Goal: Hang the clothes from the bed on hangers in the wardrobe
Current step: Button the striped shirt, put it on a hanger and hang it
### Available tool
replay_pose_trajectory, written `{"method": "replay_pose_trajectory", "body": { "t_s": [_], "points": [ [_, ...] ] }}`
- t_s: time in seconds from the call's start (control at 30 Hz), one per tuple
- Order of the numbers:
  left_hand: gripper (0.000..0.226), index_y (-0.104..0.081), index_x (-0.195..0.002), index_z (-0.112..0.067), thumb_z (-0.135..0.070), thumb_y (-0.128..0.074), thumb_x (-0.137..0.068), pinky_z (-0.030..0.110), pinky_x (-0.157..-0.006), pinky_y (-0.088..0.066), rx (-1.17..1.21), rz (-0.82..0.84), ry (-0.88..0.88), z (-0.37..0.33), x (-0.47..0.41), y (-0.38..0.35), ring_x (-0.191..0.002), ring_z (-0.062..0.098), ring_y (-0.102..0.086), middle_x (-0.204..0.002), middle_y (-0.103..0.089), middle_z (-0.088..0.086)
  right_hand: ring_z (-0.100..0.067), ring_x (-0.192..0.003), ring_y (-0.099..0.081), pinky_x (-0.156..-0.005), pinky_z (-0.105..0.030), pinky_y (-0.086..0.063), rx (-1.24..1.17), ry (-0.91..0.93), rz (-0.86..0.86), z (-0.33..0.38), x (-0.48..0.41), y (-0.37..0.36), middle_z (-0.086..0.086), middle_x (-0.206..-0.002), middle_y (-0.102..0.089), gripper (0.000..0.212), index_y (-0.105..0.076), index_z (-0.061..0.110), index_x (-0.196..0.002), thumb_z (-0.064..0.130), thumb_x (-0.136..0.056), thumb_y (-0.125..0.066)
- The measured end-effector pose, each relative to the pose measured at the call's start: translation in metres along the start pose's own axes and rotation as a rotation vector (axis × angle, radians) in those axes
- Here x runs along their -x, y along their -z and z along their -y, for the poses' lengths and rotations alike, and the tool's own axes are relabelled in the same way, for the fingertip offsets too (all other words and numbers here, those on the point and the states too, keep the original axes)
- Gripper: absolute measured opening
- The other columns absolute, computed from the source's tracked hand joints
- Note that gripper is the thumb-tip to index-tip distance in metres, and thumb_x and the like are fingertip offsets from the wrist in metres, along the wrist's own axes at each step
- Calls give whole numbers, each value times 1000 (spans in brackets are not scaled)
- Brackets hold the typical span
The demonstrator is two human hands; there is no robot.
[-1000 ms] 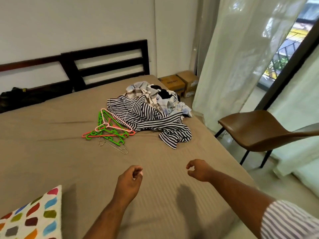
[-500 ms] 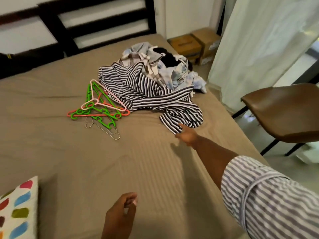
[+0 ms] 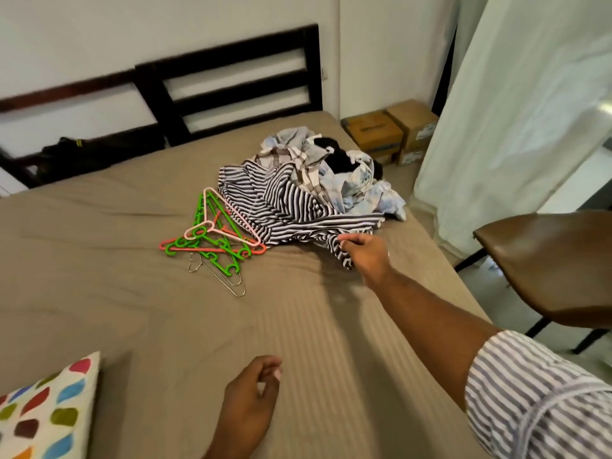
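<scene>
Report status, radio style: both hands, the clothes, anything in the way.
Right hand pinching striped garment, near edge. Left hand loosely curled, holding nothing. Hangers beside it, untouched. Brown chair close beside bed.

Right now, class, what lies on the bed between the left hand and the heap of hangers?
Nothing: in the head view, only bare brown sheet stretches from the left hand to the hangers.

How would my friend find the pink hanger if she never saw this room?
Find the brown bed. Left of the striped shirt lies a heap of hangers. The pink hanger sits on top, paler than the green hangers and orange hanger beneath.
</scene>
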State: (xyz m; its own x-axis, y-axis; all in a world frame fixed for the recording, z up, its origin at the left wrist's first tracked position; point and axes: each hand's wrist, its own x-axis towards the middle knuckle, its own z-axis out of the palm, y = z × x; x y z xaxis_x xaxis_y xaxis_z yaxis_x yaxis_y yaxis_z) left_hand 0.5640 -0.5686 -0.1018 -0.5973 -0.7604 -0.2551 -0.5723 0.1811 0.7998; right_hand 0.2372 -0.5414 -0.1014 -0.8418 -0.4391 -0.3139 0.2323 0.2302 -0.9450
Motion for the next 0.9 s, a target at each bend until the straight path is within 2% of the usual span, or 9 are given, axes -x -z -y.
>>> {"method": "replay_pose_trajectory", "body": {
  "t_s": [0.2,0.3,0.37,0.43,0.5,0.57,0.63,0.77,0.9],
  "points": [
    [26,-64,-111,-30,-18,-71,-89,15,-78,-47,26,-30,-304,-114,-27,32,-92,-3,-66,-98,-72,-17,-16,-83,-70,-78,-26,-54,-143,286,214,154,89,13,-7,-89,-78,16,-78,11,-91,-1,-90,-69],
    [73,-45,-139,-32,-52,-77,-77,23,-89,-52,110,-35,-420,-180,-38,57,-104,4,-65,-124,-63,-12,-18,-89,-71,-88,-31,-57,-186,400,388,210,154,14,-10,-93,-77,16,-78,9,-92,-5,-89,-69],
    [95,-32,-150,-28,-53,-83,-74,32,-101,-50,139,-74,-471,-219,-40,73,-126,14,-57,-141,-54,-4,-22,-95,-70,-96,-37,-56,-208,461,496,237,199,12,-10,-95,-76,19,-78,9,-92,-7,-88,-68],
    [74,-41,-146,-16,-30,-78,-84,29,-102,-48,122,-147,-505,-254,-28,91,-127,25,-56,-137,-57,5,-23,-100,-70,-98,-36,-55,-224,529,578,256,233,13,-10,-99,-76,20,-77,8,-96,-7,-90,-65],
    [35,-62,-121,-10,-7,-70,-87,10,-80,-47,102,-259,-551,-279,-12,114,-102,24,-65,-102,-67,-2,-23,-107,-69,-99,-34,-54,-242,603,600,264,261,17,-8,-106,-76,22,-74,6,-105,-7,-93,-61],
    [23,-71,-104,-19,-6,-69,-86,16,-72,-51,113,-301,-575,-301,-3,136,-88,17,-68,-85,-69,-7,-18,-116,-67,-99,-33,-54,-182,685,504,260,277,23,-3,-120,-73,29,-69,10,-122,-1,-97,-59],
    [13,-70,-99,-17,-10,-63,-91,29,-77,-52,148,-327,-574,-314,2,153,-92,23,-69,-91,-72,3,-8,-123,-59,-102,-31,-53,90,708,312,235,284,25,9,-137,-61,48,-55,28,-140,16,-95,-68],
    [17,-69,-97,-10,-11,-51,-100,22,-64,-44,198,-348,-647,-326,22,177,-79,12,-69,-82,-69,3,-12,-133,-42,-114,-40,-37,641,485,129,149,269,24,8,-145,-43,100,-27,40,-152,54,-69,-82],
    [24,-62,-82,-18,-13,-51,-103,25,-53,-42,288,-174,-704,-318,26,201,-59,17,-57,-63,-60,-3,-14,-105,-67,-94,-37,-53,570,383,112,115,274,45,9,-113,-71,44,-65,31,-123,20,-83,-77]
  ]
}}
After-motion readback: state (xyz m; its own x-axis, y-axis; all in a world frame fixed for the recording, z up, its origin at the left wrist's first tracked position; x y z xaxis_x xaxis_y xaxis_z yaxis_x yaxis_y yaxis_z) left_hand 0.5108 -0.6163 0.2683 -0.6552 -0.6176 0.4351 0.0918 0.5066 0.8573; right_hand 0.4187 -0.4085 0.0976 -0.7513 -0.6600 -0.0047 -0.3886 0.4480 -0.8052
